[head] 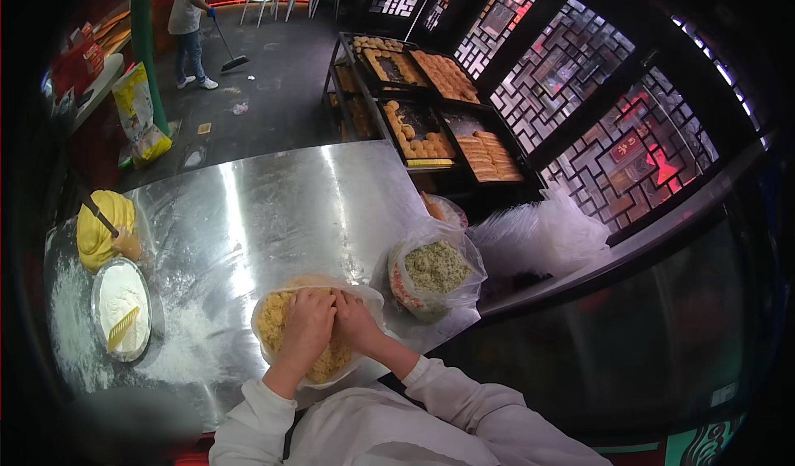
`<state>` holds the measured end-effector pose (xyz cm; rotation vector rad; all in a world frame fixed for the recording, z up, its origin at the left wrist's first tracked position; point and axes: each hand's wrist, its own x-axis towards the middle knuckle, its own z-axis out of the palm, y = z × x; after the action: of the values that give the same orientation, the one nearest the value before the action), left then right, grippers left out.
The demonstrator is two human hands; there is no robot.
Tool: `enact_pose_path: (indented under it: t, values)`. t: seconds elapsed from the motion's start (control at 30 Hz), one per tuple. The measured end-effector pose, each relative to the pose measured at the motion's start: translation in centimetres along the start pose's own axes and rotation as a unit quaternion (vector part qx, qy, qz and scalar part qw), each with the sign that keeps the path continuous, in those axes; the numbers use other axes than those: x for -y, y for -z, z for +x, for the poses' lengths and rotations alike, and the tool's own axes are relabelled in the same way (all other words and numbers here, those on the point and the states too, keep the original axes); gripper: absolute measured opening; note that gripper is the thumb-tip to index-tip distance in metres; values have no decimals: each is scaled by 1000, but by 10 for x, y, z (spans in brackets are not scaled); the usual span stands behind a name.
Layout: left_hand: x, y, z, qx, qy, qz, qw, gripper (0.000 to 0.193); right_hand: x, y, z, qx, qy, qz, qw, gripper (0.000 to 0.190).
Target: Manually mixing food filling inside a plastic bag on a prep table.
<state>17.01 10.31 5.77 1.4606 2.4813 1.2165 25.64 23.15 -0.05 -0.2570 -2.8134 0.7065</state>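
My left hand (308,324) and my right hand (355,323) meet over a wide container of crumbly yellow filling (330,362), lined with a pale plastic bag. Their fingertips touch near the far side of the filling; whether anything is between the fingers is hidden. Right of them stands a clear plastic bag of chopped green filling (438,267). On the left lie a mound of yellow dough (105,227), a tool with a dark shaft and wooden grip (126,242), and an oval dish of white flour (119,286) holding a yellow slotted scraper (123,329).
The steel table (273,199) is dusted with flour. Beyond it, a rack holds black trays of baked pastries (444,76). Crumpled clear plastic bags (546,236) lie at the right. A person (189,25) holds a broom (235,62) on the far floor. A yellow and white sack (136,115) leans by a green post.
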Motion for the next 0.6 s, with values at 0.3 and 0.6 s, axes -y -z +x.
enact_pose_path:
  t: [0.3,0.6]
  values:
    - [21,-11,22,155,-95,52,982,32,22,71,-7,10,18,-41,999,34]
    - [22,-36,51,239,-103,71,963,28,-22,74,-2,-29,-61,-136,988,29]
